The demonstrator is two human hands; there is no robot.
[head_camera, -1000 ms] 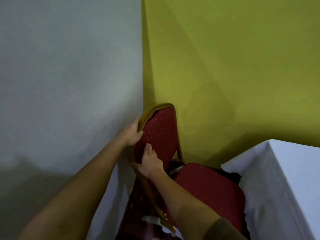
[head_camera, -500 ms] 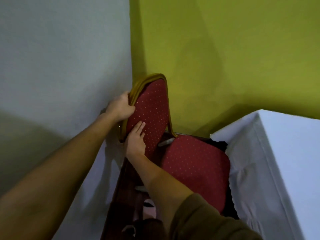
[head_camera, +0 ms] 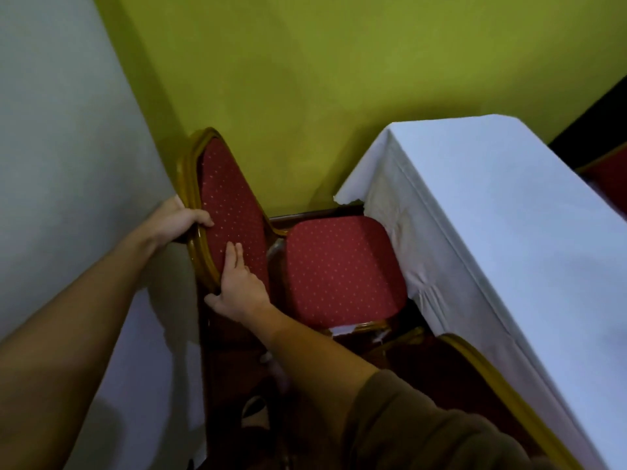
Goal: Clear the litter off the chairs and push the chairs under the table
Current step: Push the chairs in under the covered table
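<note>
A red dotted chair with a gold frame stands in the room's corner; its backrest is upright on the left and its seat faces the table draped in a white cloth. My left hand grips the backrest's outer gold edge, thumb over the front. My right hand lies on the lower backrest, fingers flat on the red fabric and thumb hooked under the frame. The seat's far edge sits against the tablecloth. A scrap of white paper shows under the seat's front edge.
A white wall is at the left and a green wall behind the chair. A second chair's gold backrest rim runs along the table's near side. Another red chair peeks in at the far right. The floor is dark red.
The view has swung right and down, showing more of the table and seat. Both hands stay on the backrest; the chair's seat now lies closer to the tablecloth.
</note>
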